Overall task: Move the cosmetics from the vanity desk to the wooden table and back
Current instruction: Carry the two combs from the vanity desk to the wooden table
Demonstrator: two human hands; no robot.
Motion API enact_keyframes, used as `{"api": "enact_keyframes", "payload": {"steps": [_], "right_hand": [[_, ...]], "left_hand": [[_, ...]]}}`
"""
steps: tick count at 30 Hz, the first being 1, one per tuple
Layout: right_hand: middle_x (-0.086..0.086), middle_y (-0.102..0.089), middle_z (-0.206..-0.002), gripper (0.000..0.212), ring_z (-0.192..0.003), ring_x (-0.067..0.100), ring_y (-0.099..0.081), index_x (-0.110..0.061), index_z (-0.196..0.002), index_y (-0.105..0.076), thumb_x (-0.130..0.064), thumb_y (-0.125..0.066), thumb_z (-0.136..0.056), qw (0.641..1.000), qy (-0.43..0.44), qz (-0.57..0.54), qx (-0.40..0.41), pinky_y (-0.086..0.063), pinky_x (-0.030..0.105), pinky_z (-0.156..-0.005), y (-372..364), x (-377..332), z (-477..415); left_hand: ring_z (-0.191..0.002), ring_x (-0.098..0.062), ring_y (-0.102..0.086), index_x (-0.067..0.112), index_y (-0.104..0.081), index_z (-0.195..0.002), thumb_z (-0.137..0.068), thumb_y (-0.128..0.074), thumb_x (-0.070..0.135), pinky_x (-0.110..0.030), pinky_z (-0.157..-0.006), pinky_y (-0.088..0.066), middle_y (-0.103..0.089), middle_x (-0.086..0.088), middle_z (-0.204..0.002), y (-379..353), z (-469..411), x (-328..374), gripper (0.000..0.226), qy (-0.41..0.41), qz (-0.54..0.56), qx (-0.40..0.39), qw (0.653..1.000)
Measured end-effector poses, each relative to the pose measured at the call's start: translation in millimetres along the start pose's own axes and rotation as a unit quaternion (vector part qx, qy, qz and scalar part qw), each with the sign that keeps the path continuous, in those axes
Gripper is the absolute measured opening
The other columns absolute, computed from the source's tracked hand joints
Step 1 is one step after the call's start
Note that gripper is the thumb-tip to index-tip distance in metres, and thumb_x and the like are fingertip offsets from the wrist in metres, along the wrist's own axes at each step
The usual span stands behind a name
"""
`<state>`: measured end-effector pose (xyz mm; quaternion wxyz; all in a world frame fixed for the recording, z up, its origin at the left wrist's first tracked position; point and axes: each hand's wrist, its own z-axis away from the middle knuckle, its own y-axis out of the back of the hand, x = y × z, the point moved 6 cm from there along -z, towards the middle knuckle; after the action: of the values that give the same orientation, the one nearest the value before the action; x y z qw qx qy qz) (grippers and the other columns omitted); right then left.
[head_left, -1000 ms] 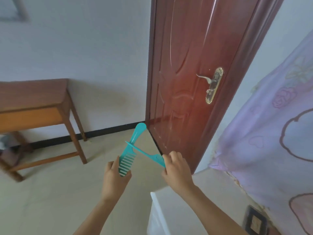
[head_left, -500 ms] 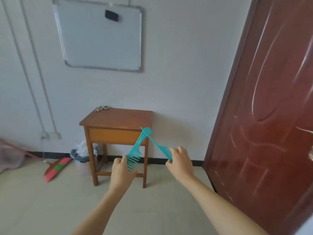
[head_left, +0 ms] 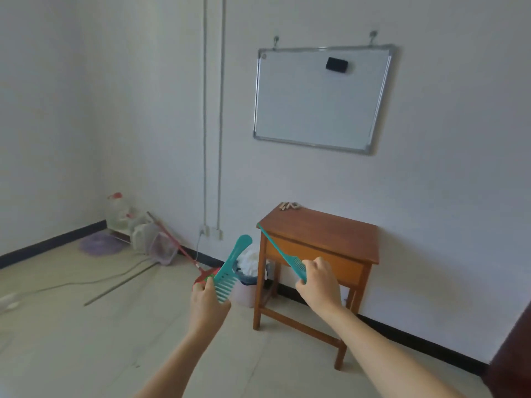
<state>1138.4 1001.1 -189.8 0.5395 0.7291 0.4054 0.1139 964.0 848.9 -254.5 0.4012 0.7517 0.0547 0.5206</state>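
Gripping a teal wide-tooth comb point(head_left: 231, 265) by its toothed end, the left hand point(head_left: 207, 304) is raised beside the right hand point(head_left: 318, 285), which clasps a teal tail comb point(head_left: 277, 249), both in mid-air before the wooden desk point(head_left: 321, 235).

- Wide comb point(head_left: 230, 268) and tail comb point(head_left: 280, 251), crossed half a second ago, now apart.
- Left hand point(head_left: 208, 305) and right hand point(head_left: 317, 282) spread wider.
- Wooden table point(head_left: 321, 231) shifted right of centre.
- Door point(head_left: 514, 354) reduced to a lower-right sliver.
- Broom point(head_left: 184, 251) corner newly in view.
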Motion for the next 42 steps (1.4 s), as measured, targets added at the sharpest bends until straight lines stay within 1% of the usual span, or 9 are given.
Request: {"api": "enact_keyframes", "payload": {"steps": [3, 7, 10, 13, 17, 23, 27, 36, 42], "right_hand": [[0.002, -0.049, -0.118, 0.037, -0.111, 0.013, -0.045, -0.016, -0.122, -0.046, -0.027, -0.056, -0.089, 1.000, -0.015, -0.016, -0.004, -0.044, 0.013, -0.076, -15, 3, -35], [0.003, -0.049, -0.119, 0.038, -0.110, 0.014, -0.044, -0.014, -0.123, -0.047, -0.025, -0.057, -0.088, 0.999, -0.020, -0.027, 0.017, -0.041, 0.014, -0.073, -20, 20, -98], [0.003, -0.049, -0.114, 0.035, -0.098, 0.009, -0.042, -0.013, -0.120, -0.049, -0.024, -0.057, -0.088, 0.997, -0.038, -0.049, 0.034, -0.037, 0.012, -0.067, -22, 43, -150], [0.001, -0.049, -0.112, 0.034, -0.095, 0.007, -0.042, -0.013, -0.118, -0.050, -0.025, -0.058, -0.087, 0.997, -0.050, -0.053, 0.032, -0.043, 0.012, -0.069, -37, 62, -192], [0.001, -0.048, -0.115, 0.033, -0.104, 0.010, -0.045, -0.014, -0.119, -0.049, -0.025, -0.057, -0.089, 0.997, -0.056, -0.051, -0.018, -0.045, 0.013, -0.074, -82, 73, -240], [0.001, -0.046, -0.123, 0.041, -0.113, 0.011, -0.043, -0.015, -0.126, -0.045, -0.029, -0.056, -0.089, 0.996, -0.031, -0.031, -0.079, -0.043, 0.012, -0.075, -154, 56, -289], [0.002, -0.047, -0.123, 0.038, -0.114, 0.013, -0.043, -0.016, -0.124, -0.045, -0.028, -0.055, -0.090, 0.997, -0.017, -0.017, -0.080, -0.047, 0.014, -0.079, -187, 42, -337], [0.000, -0.047, -0.120, 0.036, -0.114, 0.013, -0.044, -0.017, -0.122, -0.046, -0.028, -0.055, -0.090, 0.995, -0.084, 0.002, -0.055, -0.048, 0.017, -0.075, -232, 25, -455], [0.002, -0.048, -0.120, 0.038, -0.114, 0.015, -0.043, -0.015, -0.124, -0.047, -0.027, -0.056, -0.089, 0.983, -0.161, 0.006, -0.088, -0.038, 0.015, -0.066, -270, 51, -457]], "left_hand": [[-0.101, -0.032, -0.046, 0.000, -0.050, -0.111, -0.077, -0.061, 0.008, -0.030, -0.082, -0.038, -0.046, -0.016, -0.103, 3, -36, 6, 0.037, -0.013, -0.008, 0.012, 1.000], [-0.096, -0.028, -0.046, 0.002, -0.048, -0.113, -0.079, -0.061, 0.014, -0.027, -0.074, -0.037, -0.038, -0.006, -0.094, 3, -100, 43, 0.037, -0.061, -0.037, 0.035, 0.997], [-0.095, -0.021, -0.044, 0.005, -0.043, -0.121, -0.081, -0.059, 0.011, -0.024, -0.075, -0.039, -0.041, -0.008, -0.103, -12, -151, 76, 0.044, -0.080, -0.037, 0.030, 0.996], [-0.097, -0.020, -0.045, 0.007, -0.033, -0.135, -0.082, -0.059, 0.013, -0.023, -0.075, -0.041, -0.042, -0.012, -0.116, -31, -192, 92, 0.060, -0.084, -0.036, 0.027, 0.995], [-0.088, -0.019, -0.044, 0.007, -0.045, -0.122, -0.082, -0.064, 0.023, -0.022, -0.072, -0.037, -0.038, -0.004, -0.097, -61, -240, 73, 0.047, -0.053, -0.019, 0.024, 0.998], [-0.093, -0.029, -0.047, 0.001, -0.052, -0.108, -0.077, -0.064, 0.012, -0.029, -0.074, -0.038, -0.043, -0.011, -0.097, -91, -302, 17, 0.035, 0.000, -0.009, 0.005, 1.000], [-0.087, -0.026, -0.045, 0.000, -0.050, -0.102, -0.078, -0.067, 0.016, -0.027, -0.070, -0.036, -0.040, -0.009, -0.093, -97, -362, 2, 0.033, 0.000, -0.002, 0.008, 1.000], [-0.081, -0.020, -0.046, 0.003, -0.045, -0.118, -0.082, -0.059, 0.014, -0.025, -0.066, -0.037, -0.041, -0.007, -0.098, -109, -511, 8, 0.040, -0.042, -0.014, -0.027, 0.999], [-0.083, -0.023, -0.051, 0.004, -0.046, -0.117, -0.083, -0.059, 0.015, -0.028, -0.068, -0.041, -0.044, -0.011, -0.105, -173, -556, 9, 0.038, -0.051, -0.021, -0.109, 0.992]]}}
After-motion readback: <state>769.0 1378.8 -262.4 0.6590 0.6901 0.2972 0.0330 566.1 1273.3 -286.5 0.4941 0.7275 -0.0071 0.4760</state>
